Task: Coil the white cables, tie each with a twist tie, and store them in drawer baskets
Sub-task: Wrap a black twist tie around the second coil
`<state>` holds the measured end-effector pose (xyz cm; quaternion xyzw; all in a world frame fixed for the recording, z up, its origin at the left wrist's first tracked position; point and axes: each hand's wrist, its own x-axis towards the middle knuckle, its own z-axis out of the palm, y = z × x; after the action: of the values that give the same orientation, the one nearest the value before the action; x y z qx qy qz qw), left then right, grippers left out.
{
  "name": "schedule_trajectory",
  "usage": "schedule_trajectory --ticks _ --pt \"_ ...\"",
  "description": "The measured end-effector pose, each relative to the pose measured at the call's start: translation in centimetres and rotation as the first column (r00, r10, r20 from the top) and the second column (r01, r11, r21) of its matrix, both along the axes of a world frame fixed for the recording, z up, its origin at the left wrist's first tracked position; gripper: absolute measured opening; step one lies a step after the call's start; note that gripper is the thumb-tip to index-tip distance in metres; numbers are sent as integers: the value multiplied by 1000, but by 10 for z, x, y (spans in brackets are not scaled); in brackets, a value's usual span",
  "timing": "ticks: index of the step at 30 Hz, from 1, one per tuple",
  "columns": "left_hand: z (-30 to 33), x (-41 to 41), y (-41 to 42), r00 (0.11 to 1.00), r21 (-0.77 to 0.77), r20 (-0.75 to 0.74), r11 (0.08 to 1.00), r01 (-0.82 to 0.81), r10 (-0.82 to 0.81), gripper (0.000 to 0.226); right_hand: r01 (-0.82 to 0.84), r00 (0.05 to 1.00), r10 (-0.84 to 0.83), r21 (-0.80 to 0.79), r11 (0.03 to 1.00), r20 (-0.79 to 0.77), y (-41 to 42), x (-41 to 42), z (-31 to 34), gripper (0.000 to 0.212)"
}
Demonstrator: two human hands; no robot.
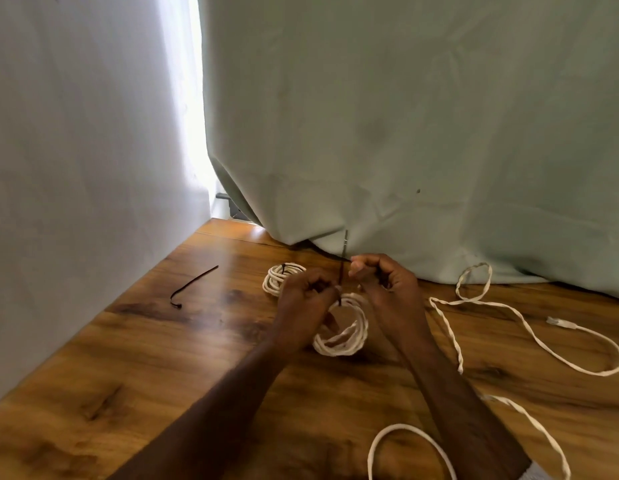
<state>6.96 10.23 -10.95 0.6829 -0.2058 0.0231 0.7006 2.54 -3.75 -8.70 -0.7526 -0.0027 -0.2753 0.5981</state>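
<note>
Centre: your hands hold the white coiled cable [341, 332] over the brown wooden table [128, 358].
Behind-left: tied white cable coil [280, 277].
Far left: loose dark twist tie [192, 284].
Right: uncoiled white cable [530, 332].

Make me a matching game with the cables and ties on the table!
Things:
1. spare twist tie
2. tied coil
3. coil being tied
4. loose cable

Places or states:
A. spread out uncoiled on the right
B. between the two hands
C. lying alone on the left
D. behind the left hand, a dark tie already round it

Pairs: 1-C, 2-D, 3-B, 4-A
</note>
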Motion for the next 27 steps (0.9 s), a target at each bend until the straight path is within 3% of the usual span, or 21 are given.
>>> schedule_trajectory --ticks 4,7,10,15,19,23,27 --pt "4 31 44 974 -76 -166 983 -168 153 13 -8 997 -6 -165 986 -80 13 6 -6 23" --pt "0 51 73 920 33 -155 932 -360 360 12 -127 963 38 -324 937 -268 32 13 -6 34" --pt "-3 56 85 888 133 -173 903 -408 426 14 -245 921 87 -391 887 -380 49 22 -9 36" --pt "-10 63 94 893 394 -65 833 -388 446 13 -279 914 90 -450 848 -396 67 37 -18 31" --pt "-10 66 99 888 471 -41 792 -387 458 7 -238 928 61 -461 855 -366 72 42 -21 24" --pt "-13 66 99 875 471 -5 773 -425 484 3 -221 931 46 -461 859 -362 77 44 -21 22" --pt "-13 65 97 820 379 36 751 -540 572 15 -207 932 38 -445 871 -360 77 45 -21 22"
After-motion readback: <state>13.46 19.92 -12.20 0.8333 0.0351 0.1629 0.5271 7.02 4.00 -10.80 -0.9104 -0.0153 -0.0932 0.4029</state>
